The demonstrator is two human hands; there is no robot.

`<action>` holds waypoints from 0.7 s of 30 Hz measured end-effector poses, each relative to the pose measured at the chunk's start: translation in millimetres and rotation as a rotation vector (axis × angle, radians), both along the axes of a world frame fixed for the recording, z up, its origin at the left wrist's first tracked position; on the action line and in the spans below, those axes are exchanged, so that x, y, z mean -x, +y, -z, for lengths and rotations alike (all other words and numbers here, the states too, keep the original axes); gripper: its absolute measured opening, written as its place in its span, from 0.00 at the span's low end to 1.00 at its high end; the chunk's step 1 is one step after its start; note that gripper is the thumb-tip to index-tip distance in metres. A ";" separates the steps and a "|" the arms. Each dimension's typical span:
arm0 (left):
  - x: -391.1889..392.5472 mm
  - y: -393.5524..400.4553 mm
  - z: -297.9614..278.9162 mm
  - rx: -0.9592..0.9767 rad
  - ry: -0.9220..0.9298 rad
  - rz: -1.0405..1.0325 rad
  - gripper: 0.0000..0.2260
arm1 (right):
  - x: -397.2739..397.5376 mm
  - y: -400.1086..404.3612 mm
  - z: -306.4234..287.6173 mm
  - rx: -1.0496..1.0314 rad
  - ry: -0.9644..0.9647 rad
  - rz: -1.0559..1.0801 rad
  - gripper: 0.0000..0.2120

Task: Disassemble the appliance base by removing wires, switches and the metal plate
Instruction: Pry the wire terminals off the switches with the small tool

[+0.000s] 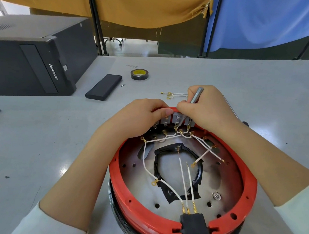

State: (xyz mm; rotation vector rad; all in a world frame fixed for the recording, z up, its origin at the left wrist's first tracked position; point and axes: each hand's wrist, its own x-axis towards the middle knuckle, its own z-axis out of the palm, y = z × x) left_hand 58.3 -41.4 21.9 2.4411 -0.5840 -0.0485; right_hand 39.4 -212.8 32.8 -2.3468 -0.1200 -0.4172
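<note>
Lying upturned on a grey table [247, 84], the red appliance base [158, 228] shows white wires [146, 165], a metal plate [224, 182] and switches [177, 118] at its far rim. The left hand [140, 115] grips that rim; the right hand [207, 108] pinches grey tweezers [195, 97] at a switch terminal. Tape roll [139, 74] beyond.

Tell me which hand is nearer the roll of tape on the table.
Left. The left hand grips the red base's far rim, with the roll of tape just beyond it. The right hand, holding a metal tool, is further right of the roll.
</note>
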 end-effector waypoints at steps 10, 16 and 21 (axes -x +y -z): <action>1.8 -1.9 -1.4 -0.020 0.000 -0.034 0.11 | 10.9 -11.9 -15.6 -0.042 -0.029 -0.019 0.15; 5.8 0.3 -0.6 -0.094 -0.008 -0.119 0.13 | 19.5 -12.9 -7.2 -0.096 0.024 -0.023 0.14; 12.6 1.0 -1.3 -0.173 0.039 -0.145 0.16 | 19.2 -11.6 -1.8 -0.069 -0.113 0.081 0.13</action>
